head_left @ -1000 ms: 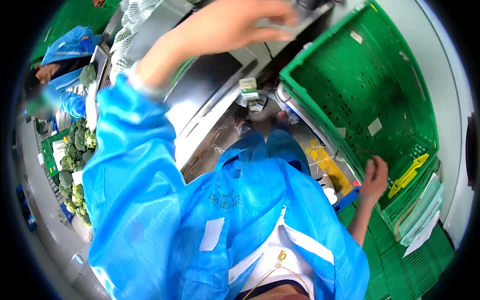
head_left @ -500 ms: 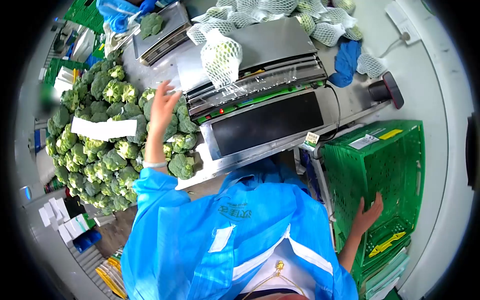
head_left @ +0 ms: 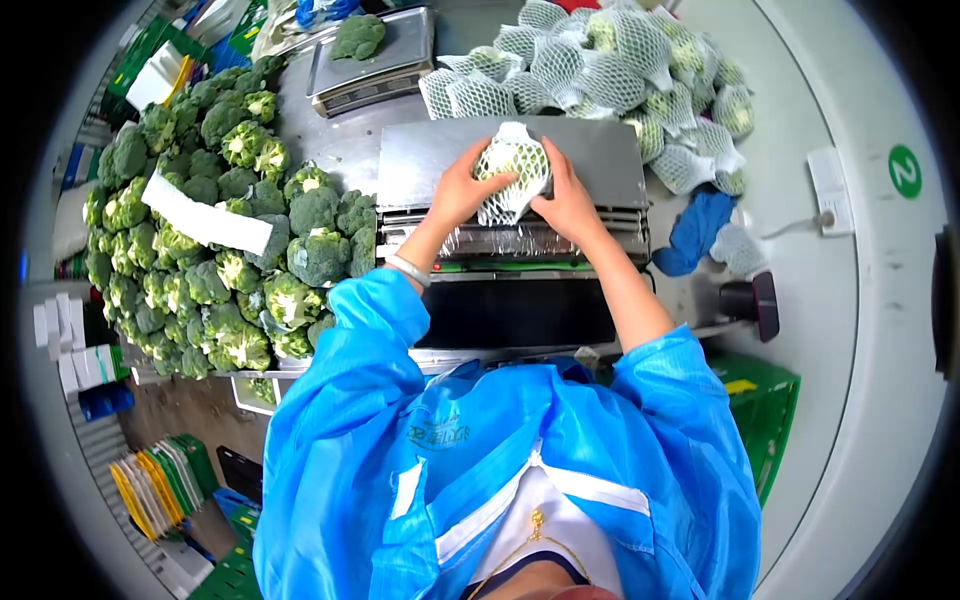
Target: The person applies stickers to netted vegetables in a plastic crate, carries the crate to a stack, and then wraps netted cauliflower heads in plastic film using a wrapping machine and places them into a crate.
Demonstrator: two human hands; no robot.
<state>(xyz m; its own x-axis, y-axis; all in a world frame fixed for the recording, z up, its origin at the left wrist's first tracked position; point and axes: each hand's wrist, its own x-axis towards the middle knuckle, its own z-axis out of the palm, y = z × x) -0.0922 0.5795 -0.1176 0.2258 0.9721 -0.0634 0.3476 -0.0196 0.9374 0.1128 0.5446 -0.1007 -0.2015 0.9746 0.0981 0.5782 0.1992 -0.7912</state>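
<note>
A pale green vegetable head in a white foam net (head_left: 515, 172) is between my two hands, over the metal top of the wrapping machine (head_left: 430, 150). My left hand (head_left: 466, 188) grips its left side, with the thumb across the net. On the other side, my right hand (head_left: 570, 205) presses with fingers and thumb. Clear film (head_left: 500, 240) stretches across the rollers just below it. The net hides most of the vegetable, so I cannot tell its exact kind.
Broccoli heads (head_left: 220, 185) are piled at left, a white strip (head_left: 205, 215) on top. A scale (head_left: 375, 65) bearing one broccoli stands behind. Several netted heads (head_left: 590, 70) lie at back right. A blue cloth (head_left: 695, 235) and a green crate (head_left: 765, 410) are at right.
My left hand has come from above the broccoli, and my right hand from the green crate, to take hold of the netted vegetable on the machine. My view has turned.
</note>
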